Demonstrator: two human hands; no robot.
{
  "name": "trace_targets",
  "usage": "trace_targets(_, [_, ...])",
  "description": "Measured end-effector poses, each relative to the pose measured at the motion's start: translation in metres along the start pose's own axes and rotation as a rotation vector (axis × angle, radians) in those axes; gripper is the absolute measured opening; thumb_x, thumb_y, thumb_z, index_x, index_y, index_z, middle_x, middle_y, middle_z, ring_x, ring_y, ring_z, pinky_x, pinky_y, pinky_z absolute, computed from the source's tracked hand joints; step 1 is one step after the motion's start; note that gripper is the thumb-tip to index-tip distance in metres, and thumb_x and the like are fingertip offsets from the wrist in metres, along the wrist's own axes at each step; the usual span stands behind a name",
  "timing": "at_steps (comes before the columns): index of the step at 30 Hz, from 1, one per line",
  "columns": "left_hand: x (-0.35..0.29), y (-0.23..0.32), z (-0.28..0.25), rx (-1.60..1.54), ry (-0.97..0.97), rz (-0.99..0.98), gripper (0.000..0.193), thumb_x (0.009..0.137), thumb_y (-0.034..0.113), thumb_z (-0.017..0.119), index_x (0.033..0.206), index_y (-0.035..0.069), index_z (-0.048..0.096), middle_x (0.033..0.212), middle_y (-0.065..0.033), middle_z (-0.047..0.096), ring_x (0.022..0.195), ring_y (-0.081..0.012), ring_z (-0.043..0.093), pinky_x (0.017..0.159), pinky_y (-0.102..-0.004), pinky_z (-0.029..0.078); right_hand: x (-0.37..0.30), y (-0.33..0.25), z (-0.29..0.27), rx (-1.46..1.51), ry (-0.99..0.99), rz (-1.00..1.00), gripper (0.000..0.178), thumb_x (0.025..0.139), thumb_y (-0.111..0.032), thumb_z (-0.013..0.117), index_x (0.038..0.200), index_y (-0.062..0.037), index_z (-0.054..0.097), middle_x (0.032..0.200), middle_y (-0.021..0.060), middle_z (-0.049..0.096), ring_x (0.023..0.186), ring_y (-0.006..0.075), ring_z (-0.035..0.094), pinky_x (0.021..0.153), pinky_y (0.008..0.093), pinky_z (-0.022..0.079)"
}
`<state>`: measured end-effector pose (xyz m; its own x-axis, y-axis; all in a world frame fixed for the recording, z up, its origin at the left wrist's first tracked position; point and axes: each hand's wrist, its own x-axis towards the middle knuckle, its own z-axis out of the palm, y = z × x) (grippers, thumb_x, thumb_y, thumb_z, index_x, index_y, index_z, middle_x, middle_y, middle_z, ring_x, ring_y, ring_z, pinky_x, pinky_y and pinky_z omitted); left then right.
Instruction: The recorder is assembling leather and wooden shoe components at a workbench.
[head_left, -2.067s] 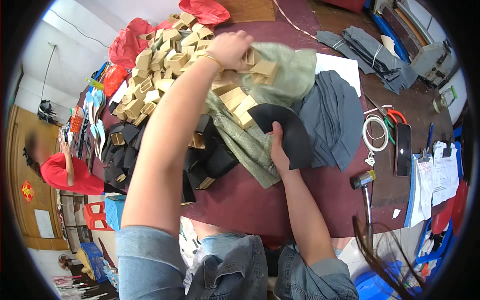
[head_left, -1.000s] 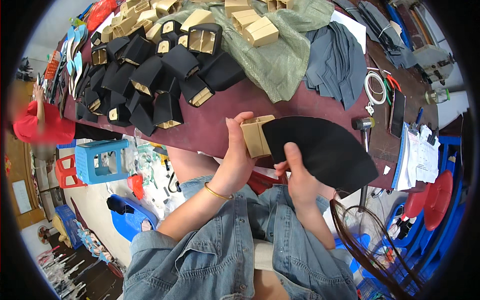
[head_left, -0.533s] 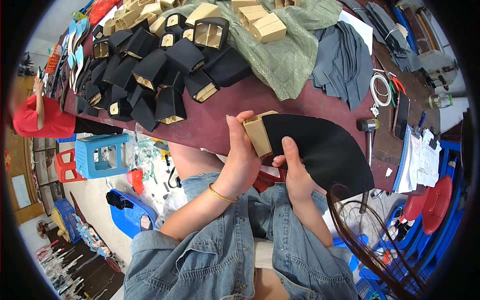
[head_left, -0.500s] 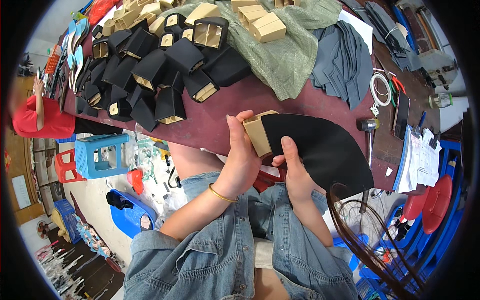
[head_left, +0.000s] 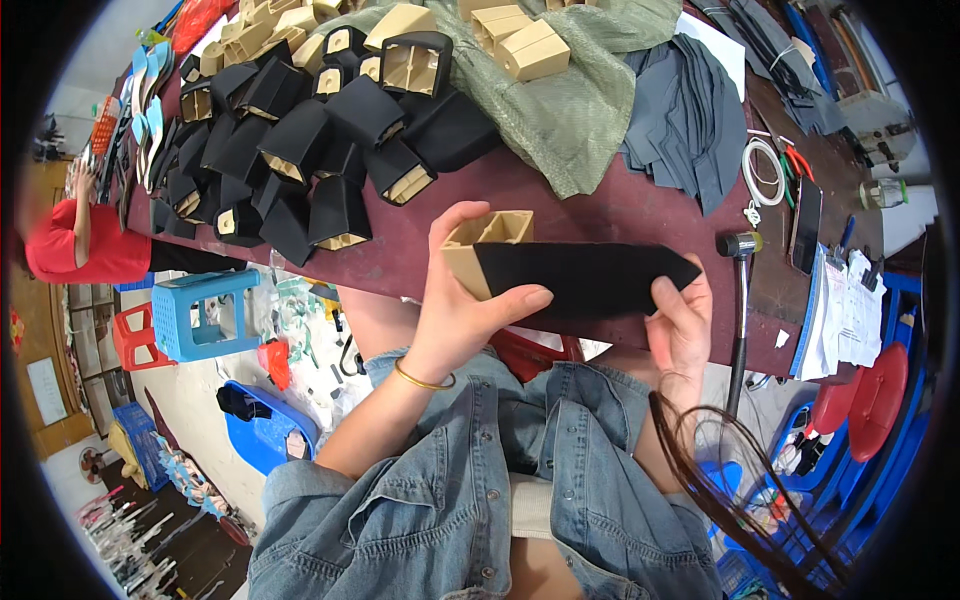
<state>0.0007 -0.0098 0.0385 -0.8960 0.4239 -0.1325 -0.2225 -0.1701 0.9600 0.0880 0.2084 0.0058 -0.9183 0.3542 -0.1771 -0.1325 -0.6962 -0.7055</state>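
A beige hollow shoe heel block [head_left: 463, 268] is in my left hand [head_left: 445, 315], held above the table's near edge. My left fingers wrap behind the block and the thumb presses on the black covering piece [head_left: 590, 280] lying against its side. That piece stretches out to the right, seen narrower than before. Its far right end is pinched by my right hand [head_left: 682, 325], thumb on the near face. Beyond my hands lies a heap of black-covered heels [head_left: 298, 140], several showing beige hollow ends.
Bare beige heels [head_left: 533, 50] rest on a green woven sack [head_left: 560, 130]. Dark grey cut pieces [head_left: 685, 130] lie beside it. A hammer [head_left: 738, 246], white cord [head_left: 763, 172] and phone [head_left: 804, 228] are at the right. A person in red [head_left: 75, 240] stands far left.
My right hand has slid from beside the block to the black piece's right end. The piece and block have turned, so the block's hollow top shows. My left thumb now presses on the black piece.
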Motion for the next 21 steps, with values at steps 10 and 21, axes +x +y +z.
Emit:
trace_targets(10, [-0.01, -0.002, 0.002, -0.34, -0.031, -0.066, 0.08, 0.063, -0.002, 0.07, 0.135, 0.004, 0.035, 0.122, -0.0051, 0.052, 0.115, -0.0155, 0.051, 0.099, -0.0313, 0.04, 0.019, 0.022, 0.052, -0.752, 0.378, -0.355, 0.019, 0.097, -0.021, 0.049, 0.095, -0.0028, 0.054, 0.081, 0.0017, 0.057, 0.073, 0.0111, 0.051, 0.069, 0.0262, 0.043])
trace_targets(21, [-0.002, -0.007, -0.013, -0.443, -0.431, -0.299, 0.099, 0.055, 0.026, 0.081, 0.136, 0.004, 0.03, 0.12, -0.0049, 0.051, 0.111, -0.0153, 0.052, 0.097, -0.0298, 0.041, 0.03, 0.038, 0.094, -0.748, 0.032, -0.088, 0.033, 0.099, -0.032, 0.044, 0.08, -0.0048, 0.049, 0.069, -0.0016, 0.045, 0.062, 0.0055, 0.04, 0.055, 0.0222, 0.034])
